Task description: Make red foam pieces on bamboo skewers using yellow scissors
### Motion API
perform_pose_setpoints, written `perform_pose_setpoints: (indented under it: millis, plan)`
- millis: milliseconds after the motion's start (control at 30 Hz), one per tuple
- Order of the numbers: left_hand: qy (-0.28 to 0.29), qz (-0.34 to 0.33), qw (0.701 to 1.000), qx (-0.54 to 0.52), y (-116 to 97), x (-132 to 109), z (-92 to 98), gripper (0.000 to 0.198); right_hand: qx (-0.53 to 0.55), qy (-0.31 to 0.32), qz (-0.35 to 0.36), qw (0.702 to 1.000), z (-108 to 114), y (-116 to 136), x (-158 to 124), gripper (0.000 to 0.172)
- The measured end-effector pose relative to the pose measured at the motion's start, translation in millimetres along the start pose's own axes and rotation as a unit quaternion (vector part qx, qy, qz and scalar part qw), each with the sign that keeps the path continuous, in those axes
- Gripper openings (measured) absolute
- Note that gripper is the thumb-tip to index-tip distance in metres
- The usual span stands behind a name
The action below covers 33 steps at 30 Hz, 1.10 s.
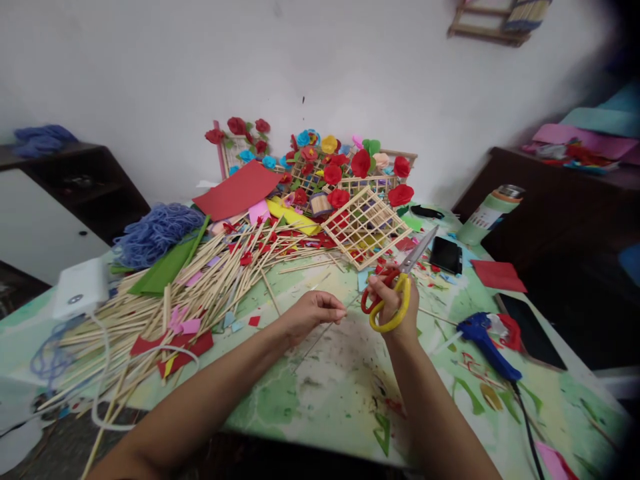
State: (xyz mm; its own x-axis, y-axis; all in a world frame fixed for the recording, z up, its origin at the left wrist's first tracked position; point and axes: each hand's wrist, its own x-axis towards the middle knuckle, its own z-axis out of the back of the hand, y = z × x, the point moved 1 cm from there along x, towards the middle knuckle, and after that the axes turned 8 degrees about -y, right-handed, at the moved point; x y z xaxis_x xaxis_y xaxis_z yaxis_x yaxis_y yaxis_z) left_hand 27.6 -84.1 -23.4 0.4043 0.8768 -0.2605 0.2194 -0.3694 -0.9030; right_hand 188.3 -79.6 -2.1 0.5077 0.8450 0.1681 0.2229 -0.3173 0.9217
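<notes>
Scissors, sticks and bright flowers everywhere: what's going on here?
A person holds the scissors in the right hand, over the table, while the left hand seems to pinch a thin strand. A heap of sticks lies to the left. Further back are a lattice frame and colourful flowers, and a blue glue gun lies on the right.

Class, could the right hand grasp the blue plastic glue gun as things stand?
Probably not: the right hand holds metal scissors with red and yellow handles, though nothing tall seems to block its way to the blue glue gun.
</notes>
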Motion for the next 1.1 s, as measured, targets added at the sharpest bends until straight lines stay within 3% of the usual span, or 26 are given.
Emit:
perform_pose_setpoints:
  millis: [267,700,933,1000,1100]
  plan:
    - [0.008,0.056,0.998,-0.001,1.1,-0.5,0.5,0.019,0.025,-0.085,0.039,0.995,19.5,9.0,25.8,0.038]
    - [0.042,0.057,0.997,0.041,-1.4,2.0,3.7,0.016,0.035,-0.130,0.047,0.990,34.4,8.5,37.1,0.038]
    - [-0.017,0.024,0.999,0.021,-7.5,10.5,18.2,0.016,-0.023,-0.169,0.078,0.982,45.5,17.6,41.2,0.029]
    - [-0.055,0.004,0.998,-0.011,-13.8,14.3,27.1,0.014,-0.062,-0.145,0.079,0.984,47.3,21.0,37.8,0.026]
    - [-0.100,-0.005,0.993,-0.066,-22.4,18.7,41.2,0.012,-0.143,-0.026,0.034,0.989,44.9,18.7,28.1,0.027]
